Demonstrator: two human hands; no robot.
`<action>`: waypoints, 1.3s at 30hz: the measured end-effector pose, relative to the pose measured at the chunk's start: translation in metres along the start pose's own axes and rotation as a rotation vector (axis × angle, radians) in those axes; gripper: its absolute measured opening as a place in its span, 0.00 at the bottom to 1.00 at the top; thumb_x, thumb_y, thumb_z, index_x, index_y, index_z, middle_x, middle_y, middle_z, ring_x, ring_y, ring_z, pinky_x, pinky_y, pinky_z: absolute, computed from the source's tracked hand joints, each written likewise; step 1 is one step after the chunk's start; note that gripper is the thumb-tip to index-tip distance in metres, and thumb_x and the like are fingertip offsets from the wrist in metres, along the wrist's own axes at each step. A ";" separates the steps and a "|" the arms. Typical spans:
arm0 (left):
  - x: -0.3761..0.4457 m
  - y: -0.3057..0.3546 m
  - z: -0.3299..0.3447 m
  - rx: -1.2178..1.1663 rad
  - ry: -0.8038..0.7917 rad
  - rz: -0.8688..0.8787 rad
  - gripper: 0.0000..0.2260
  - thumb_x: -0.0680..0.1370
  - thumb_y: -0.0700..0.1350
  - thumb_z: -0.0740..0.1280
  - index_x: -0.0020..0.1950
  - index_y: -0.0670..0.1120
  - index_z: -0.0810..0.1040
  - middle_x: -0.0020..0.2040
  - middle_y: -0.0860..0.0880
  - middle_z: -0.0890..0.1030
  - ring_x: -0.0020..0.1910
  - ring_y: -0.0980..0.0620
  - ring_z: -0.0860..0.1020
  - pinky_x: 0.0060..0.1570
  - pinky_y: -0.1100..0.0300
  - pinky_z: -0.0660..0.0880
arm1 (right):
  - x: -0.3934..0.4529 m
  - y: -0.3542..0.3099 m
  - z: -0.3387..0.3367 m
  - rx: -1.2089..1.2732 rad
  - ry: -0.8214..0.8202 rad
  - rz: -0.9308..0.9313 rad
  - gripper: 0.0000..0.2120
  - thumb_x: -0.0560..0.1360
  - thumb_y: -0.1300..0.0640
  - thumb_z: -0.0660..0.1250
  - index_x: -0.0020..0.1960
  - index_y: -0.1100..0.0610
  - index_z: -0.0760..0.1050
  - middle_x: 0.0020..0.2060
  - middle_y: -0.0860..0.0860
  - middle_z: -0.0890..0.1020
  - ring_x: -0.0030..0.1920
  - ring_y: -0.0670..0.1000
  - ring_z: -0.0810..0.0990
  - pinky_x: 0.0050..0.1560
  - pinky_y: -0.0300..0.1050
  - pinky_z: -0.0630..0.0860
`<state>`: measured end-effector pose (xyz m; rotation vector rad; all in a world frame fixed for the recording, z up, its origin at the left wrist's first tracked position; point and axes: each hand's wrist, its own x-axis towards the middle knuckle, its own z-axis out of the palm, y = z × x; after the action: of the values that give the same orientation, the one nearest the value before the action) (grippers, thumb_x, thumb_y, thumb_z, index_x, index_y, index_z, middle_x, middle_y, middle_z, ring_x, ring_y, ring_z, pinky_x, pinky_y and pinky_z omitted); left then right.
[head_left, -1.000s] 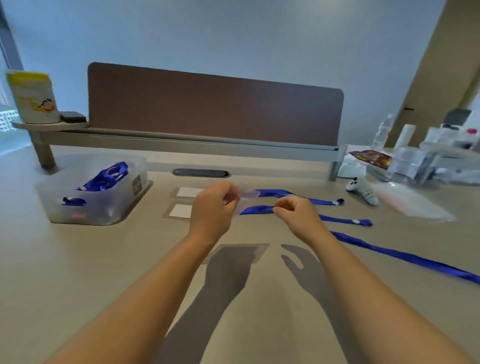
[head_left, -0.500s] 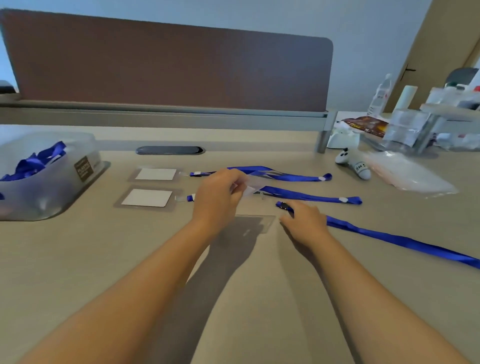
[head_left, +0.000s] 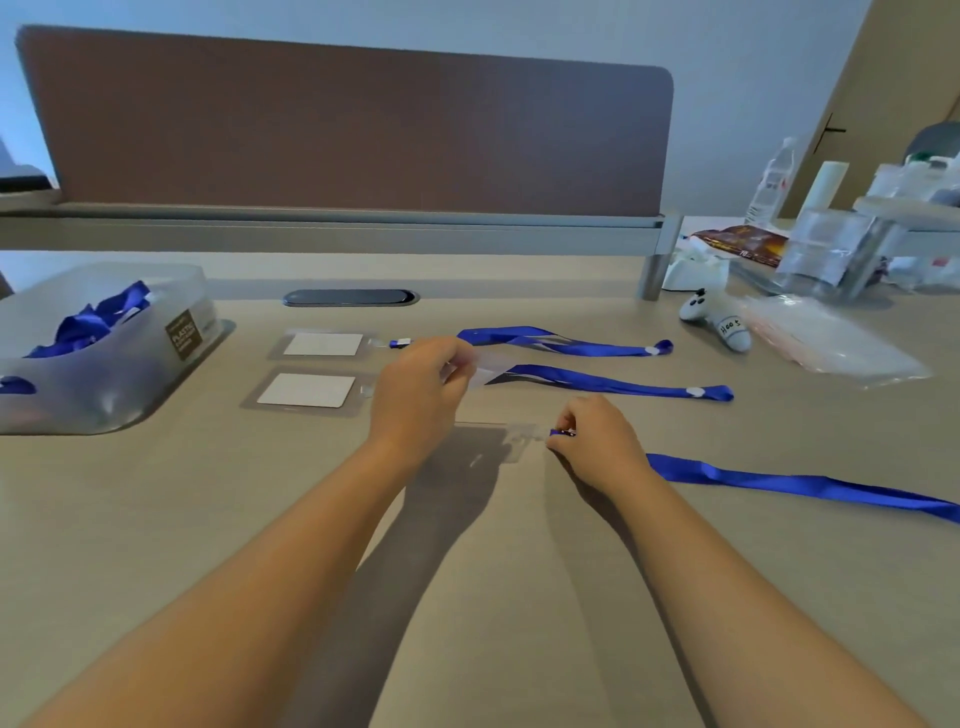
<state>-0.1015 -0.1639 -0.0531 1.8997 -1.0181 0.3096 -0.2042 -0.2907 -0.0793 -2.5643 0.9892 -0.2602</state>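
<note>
My left hand (head_left: 415, 389) pinches a thin clear plastic film (head_left: 480, 369) a little above the desk. My right hand (head_left: 597, 441) rests on the desk and pinches the clip end of a blue lanyard (head_left: 810, 486) that runs off to the right. Just left of that clip lies an empty clear badge holder (head_left: 498, 441), partly in my left arm's shadow. Two more blue lanyards (head_left: 597, 384) lie behind my hands, each joined to a badge holder with a white card (head_left: 306, 389).
A clear plastic bin (head_left: 119, 374) with several blue lanyards stands at the left. A white controller (head_left: 717, 317), a clear plastic bag (head_left: 831, 338), bottles and boxes crowd the back right. A brown divider panel (head_left: 353, 130) closes the desk's far edge.
My right hand dropped from mid-air to the desk and took hold of the nearest lanyard's clip. My left hand kept the clear film and stayed raised. The camera moved closer and lower.
</note>
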 end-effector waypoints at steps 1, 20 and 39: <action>0.000 0.000 -0.003 -0.011 0.014 -0.025 0.06 0.74 0.36 0.63 0.47 0.39 0.79 0.45 0.43 0.81 0.41 0.50 0.72 0.42 0.59 0.70 | -0.002 -0.003 -0.001 0.071 -0.006 0.010 0.08 0.76 0.58 0.63 0.52 0.60 0.75 0.45 0.54 0.76 0.44 0.49 0.73 0.46 0.41 0.71; -0.004 0.018 -0.055 -0.308 0.090 -0.280 0.11 0.73 0.37 0.66 0.35 0.49 0.69 0.39 0.45 0.76 0.42 0.45 0.76 0.40 0.57 0.76 | -0.038 -0.096 -0.053 0.692 0.081 -0.143 0.09 0.76 0.57 0.62 0.40 0.62 0.75 0.28 0.51 0.71 0.29 0.46 0.68 0.31 0.37 0.67; -0.010 0.015 -0.081 -0.274 0.092 -0.198 0.11 0.74 0.36 0.64 0.57 0.40 0.75 0.53 0.40 0.80 0.47 0.49 0.75 0.50 0.58 0.74 | -0.045 -0.122 -0.051 0.938 -0.125 -0.070 0.11 0.78 0.59 0.59 0.38 0.56 0.74 0.31 0.50 0.75 0.28 0.45 0.69 0.28 0.33 0.71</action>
<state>-0.1034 -0.0958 -0.0060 1.7034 -0.7621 0.1337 -0.1792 -0.1914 0.0160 -1.7240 0.5317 -0.4474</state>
